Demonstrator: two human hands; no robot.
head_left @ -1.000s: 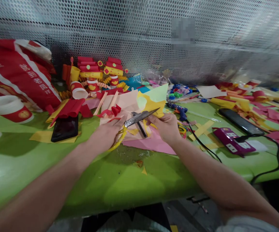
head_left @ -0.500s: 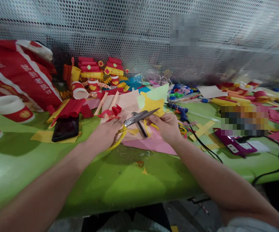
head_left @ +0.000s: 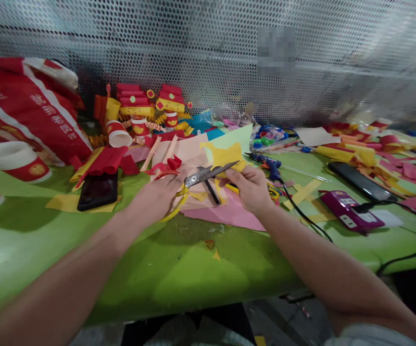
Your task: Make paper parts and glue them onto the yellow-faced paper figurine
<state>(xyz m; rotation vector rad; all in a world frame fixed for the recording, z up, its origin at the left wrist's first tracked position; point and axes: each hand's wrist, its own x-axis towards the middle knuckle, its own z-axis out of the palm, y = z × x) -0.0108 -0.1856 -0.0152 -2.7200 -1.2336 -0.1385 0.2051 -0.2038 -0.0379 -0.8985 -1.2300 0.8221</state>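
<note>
My left hand is closed around the handles of a pair of scissors, whose yellow loop hangs below my fingers. The blades point right, with the upper one crossing a piece of yellow paper. My right hand pinches this paper between thumb and fingers at its right side, close to the blade tips. Beneath the scissors lie a dark strip-like tool and a pink sheet, with small yellow scraps around them.
Red-and-yellow paper figures stand at the back by the perforated metal panel. A phone and paper cups are on the left. To the right lie a blue glue gun, a purple power socket and a dark phone.
The yellow paper has turned slightly in my right hand, and its left edge has moved left. The scissors have barely shifted in my left hand.
</note>
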